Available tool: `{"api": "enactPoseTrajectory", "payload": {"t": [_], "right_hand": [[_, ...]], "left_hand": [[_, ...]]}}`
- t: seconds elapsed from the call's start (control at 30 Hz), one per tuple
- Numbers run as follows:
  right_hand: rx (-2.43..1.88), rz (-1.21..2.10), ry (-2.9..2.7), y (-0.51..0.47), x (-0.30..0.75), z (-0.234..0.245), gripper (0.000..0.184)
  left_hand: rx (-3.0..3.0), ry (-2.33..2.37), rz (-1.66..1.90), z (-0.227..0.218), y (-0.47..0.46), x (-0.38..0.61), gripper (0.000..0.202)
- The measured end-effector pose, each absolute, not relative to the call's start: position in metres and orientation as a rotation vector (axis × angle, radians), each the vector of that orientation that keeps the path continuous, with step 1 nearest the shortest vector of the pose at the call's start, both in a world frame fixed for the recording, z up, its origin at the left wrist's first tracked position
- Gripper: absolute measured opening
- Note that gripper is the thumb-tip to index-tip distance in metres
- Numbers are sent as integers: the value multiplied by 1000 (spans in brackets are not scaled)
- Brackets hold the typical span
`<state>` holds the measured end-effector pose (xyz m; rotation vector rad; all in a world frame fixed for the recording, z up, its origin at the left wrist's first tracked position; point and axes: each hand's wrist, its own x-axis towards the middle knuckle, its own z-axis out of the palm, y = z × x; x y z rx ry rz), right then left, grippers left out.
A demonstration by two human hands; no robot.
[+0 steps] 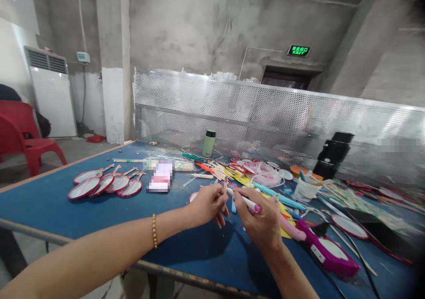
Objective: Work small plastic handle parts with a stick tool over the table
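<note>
Above the near middle of the blue table (109, 217), my left hand (208, 204) pinches a flat wooden stick (226, 185) upright between thumb and fingers. My right hand (262, 221) grips a white marker pen (248, 201) with a purple end, its tip pointing at the stick and close to it. Whether the tip touches the wood I cannot tell. Behind my left hand, part of a small white disc with a red rim (193, 197) shows. To the right of my right hand lies a purple and pink corded tool (335, 250).
Several red-rimmed round paddles (84, 187) lie at left beside a phone (161, 176). A green bottle (209, 143) stands at the back. Loose sticks (215, 168), scissors (232, 172), a white cup (306, 188) and a black device (334, 155) crowd the right. A perforated metal screen (186, 109) borders the table.
</note>
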<state>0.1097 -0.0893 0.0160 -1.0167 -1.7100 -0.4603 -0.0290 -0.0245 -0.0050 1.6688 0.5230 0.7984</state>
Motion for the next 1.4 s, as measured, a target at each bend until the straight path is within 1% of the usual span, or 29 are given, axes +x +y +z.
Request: {"api": "enactPoseTrajectory", "payload": {"t": [0.13,0.33,0.57,1.2,1.3,1.4], "right_hand": [[-1033,-497,-1686,-90,111,16,10],[-1019,-424,-1739,-91,109,15,11],[-1034,-534,-1666,-90,111,16,11],[-1041,-435,-1705,-90,111,17,13],[-1012,-395,-1734,-92,110,18,12],[-1049,-380,-1630,-92,113,18,12]], "left_hand": [[1675,532,796,-5,-25,-29,16],[1684,516,807,-8,-23,-28,17],[1666,530,807,-4,-26,-29,16],[1666,530,795,-5,-24,-29,25],[1657,529,791,-5,-24,-29,23],[1650,535,784,-7,-22,-28,19]]}}
